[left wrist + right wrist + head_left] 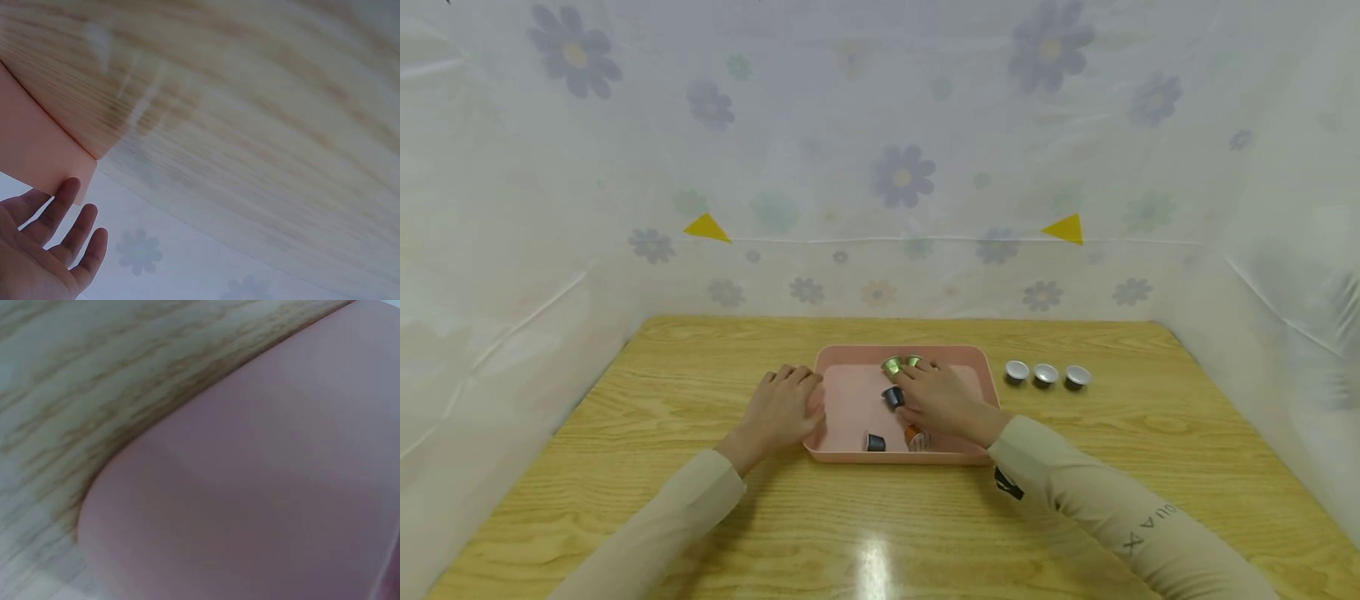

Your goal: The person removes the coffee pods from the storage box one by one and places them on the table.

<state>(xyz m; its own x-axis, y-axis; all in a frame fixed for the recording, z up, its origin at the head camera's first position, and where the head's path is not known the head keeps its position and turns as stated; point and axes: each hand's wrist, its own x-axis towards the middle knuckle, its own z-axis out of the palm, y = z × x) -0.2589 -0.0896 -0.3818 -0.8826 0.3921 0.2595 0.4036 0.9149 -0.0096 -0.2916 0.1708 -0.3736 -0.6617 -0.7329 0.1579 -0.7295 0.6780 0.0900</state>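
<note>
The pink tray (850, 417) sits at frame centre on the bench (700, 517). Near its front edge lie a dark pod (875, 442) and an orange pod (914, 436). Mid-tray, the right hand (943, 402) lies over the tray, fingers curled by a dark capsule (892, 397); whether this grip pinches it cannot be told. Two green pods (892, 365) lie at the far edge. The left hand (784, 410), fingers straight, rests against the tray's left wall. Three silver pods (1046, 374) stand in a row right of the tray.
</note>
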